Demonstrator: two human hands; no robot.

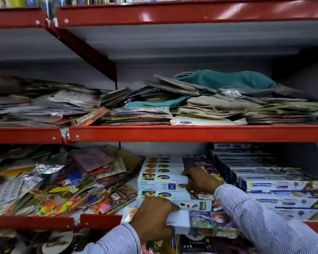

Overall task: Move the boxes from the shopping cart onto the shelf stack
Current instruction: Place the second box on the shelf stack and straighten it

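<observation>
Left hand (152, 219): curled over the near top edge of a long white box (182, 221), fingers wrapped across its top and thumb below, gripping it. The box lies level at the front lip of the lower shelf (99, 220), lengthwise left to right, its right half printed with food pictures.

Right hand (200, 180): reached further in, fingers bent and pressed against the right end of the box stack (162, 180); whether it clasps one box cannot be told. Striped sleeves (261, 217) on both arms.

Box stack: white cartons with fruit pictures and blue oval labels, piled flat in the middle of the lower shelf, directly behind and above the gripped box, touching it.

Beside the stack, right: rows of blue-and-white cartons (275, 186). Left: a loose heap of coloured flat packets (62, 182).

Shelving: red metal edges, grey backing. Middle shelf (191, 133) carries piled flat packets and a teal cloth bag (226, 79).
</observation>
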